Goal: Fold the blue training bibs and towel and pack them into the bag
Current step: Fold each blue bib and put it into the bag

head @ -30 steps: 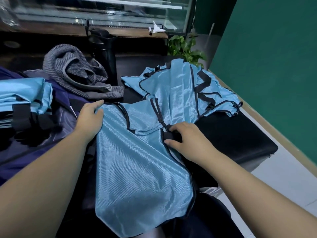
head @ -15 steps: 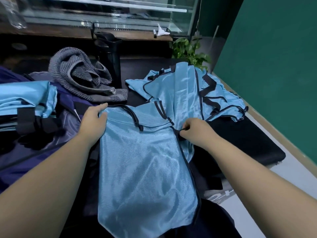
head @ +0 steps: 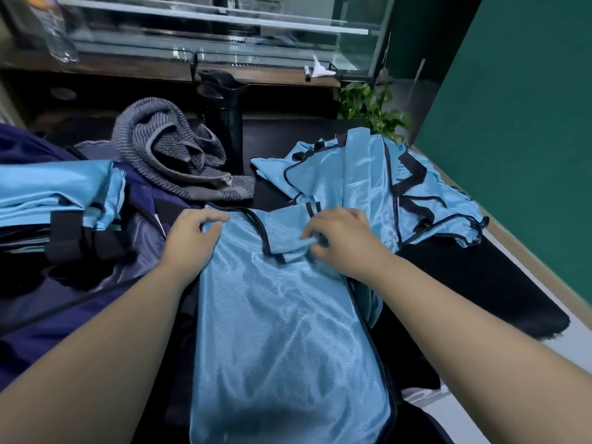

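With the shiny light-blue mesh bib [head: 282, 331] spread flat on the dark surface [head: 464, 277], the left hand [head: 192, 238] pins its top-left corner under curled fingers while the right hand [head: 342, 241] pinches the shoulder strap, which should be folded inward smoothly, edges aligned.

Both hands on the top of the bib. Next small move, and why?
Probably carry the right shoulder strap across toward the left hand and lay it flat. The right hand pinches bunched fabric at the bib's top right, the left holds the top left corner, and the body below lies spread, unfolded.
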A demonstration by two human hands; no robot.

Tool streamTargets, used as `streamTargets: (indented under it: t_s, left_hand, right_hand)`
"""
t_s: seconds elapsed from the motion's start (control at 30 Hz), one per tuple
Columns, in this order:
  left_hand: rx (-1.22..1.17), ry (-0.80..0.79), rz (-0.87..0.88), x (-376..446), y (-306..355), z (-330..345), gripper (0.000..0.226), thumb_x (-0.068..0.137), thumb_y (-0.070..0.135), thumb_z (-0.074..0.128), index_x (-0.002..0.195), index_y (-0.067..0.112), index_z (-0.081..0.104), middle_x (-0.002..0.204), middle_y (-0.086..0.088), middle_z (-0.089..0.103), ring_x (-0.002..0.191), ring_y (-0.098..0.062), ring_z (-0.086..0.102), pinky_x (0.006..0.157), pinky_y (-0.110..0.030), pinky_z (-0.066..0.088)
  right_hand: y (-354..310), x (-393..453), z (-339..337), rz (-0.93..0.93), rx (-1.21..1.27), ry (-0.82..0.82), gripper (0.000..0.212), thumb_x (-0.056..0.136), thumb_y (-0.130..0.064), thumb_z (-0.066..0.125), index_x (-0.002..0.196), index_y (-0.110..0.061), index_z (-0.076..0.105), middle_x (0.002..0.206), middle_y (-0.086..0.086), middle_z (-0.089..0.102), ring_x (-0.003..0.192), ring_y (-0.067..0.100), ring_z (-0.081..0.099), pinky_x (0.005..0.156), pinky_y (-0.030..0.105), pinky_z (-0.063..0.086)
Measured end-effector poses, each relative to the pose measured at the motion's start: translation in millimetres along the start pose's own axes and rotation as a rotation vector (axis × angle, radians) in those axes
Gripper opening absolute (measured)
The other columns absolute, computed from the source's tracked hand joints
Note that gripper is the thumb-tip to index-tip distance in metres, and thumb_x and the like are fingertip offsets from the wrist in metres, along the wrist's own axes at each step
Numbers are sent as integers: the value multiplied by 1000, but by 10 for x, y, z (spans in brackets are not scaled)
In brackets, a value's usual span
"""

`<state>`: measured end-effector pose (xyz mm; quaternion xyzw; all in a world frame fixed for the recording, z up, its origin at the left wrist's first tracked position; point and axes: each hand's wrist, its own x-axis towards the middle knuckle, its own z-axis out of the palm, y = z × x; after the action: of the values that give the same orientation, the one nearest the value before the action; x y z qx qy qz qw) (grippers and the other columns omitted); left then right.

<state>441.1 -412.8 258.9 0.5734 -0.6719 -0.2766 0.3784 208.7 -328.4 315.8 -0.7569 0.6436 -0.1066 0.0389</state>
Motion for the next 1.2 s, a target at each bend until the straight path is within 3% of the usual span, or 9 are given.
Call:
streamTargets:
  t_s: [0.1, 0.27, 0.57, 0.67, 0.8, 0.87, 0.93, 1.07, 1.2]
  left_hand:
    - [15, 1, -15, 8, 3, -3, 21, 96, 18, 54, 112, 19, 67, 120, -3, 52, 76, 1, 49, 62, -9, 33]
    - [36, -8, -42, -17, 43, -32, 29, 96, 16, 53, 124, 15, 63, 127, -5, 52, 115, -18, 50, 95, -20, 31]
    - [10, -14, -47, -9, 25, -32, 30, 97, 16, 52, 125, 17, 62, 126, -3, 51, 102, -8, 46, 92, -19, 31]
    - [23, -18, -51, -19, 44, -37, 31, 97, 17, 52, 126, 20, 61, 128, -3, 51, 102, -8, 46, 91, -19, 31]
    - [-29, 5, -55, -15, 54, -18, 34, 95, 16, 54, 127, 28, 55, 112, -15, 57, 87, -21, 59, 76, -30, 47]
    - [-117, 20, -90, 11, 40, 10, 37, 94, 14, 56, 125, 32, 48, 93, -11, 52, 64, -13, 52, 56, -24, 42]
    - [-160, 33, -153, 81, -11, 18, 35, 92, 16, 59, 125, 20, 46, 95, -3, 59, 72, -15, 55, 61, -23, 43]
    - [-70, -58, -207, 215, 2, -55, 16, 88, 21, 65, 76, 12, 61, 61, 2, 58, 61, -18, 56, 63, -26, 43]
    - [109, -221, -290, 334, 272, -165, 61, 81, 22, 75, 41, 19, 30, 42, 5, 29, 42, -12, 29, 45, -26, 22]
  right_hand:
    - [-4, 19, -12, -89, 21, 168, 13, 89, -18, 57, 101, -19, 64, 93, -8, 55, 97, 14, 46, 91, 29, 25]
    - [-14, -17, 69, -195, 87, -97, 3, 85, -24, 66, 88, -25, 65, 85, -8, 60, 82, 9, 46, 82, 31, 36]
    - [-43, 25, -4, -208, 115, -212, 14, 77, -28, 68, 74, -31, 54, 72, -11, 56, 74, 8, 51, 83, 27, 34]
    - [-17, 57, 12, -108, 229, -247, 24, 80, -44, 68, 65, -30, 54, 73, -9, 56, 75, 8, 51, 88, 29, 37]
    - [71, 316, -9, 236, 474, 118, 27, 83, -30, 71, 85, -12, 51, 85, -1, 47, 77, 15, 45, 69, 30, 38]
    - [155, 442, 6, 390, 544, -41, 43, 81, -34, 74, 106, -10, 48, 95, -2, 48, 85, 16, 47, 73, 30, 40]
    - [186, 517, -28, 463, 637, -228, 53, 79, -38, 76, 118, -13, 50, 105, -4, 51, 98, 18, 51, 76, 28, 42]
    - [198, 621, -162, 514, 495, -489, 71, 79, -41, 75, 136, -9, 45, 128, 4, 48, 121, 26, 48, 88, 34, 40]
    - [246, 691, -180, 528, 377, -585, 39, 75, -39, 77, 83, -10, 53, 74, 10, 51, 62, 23, 47, 59, 31, 38]
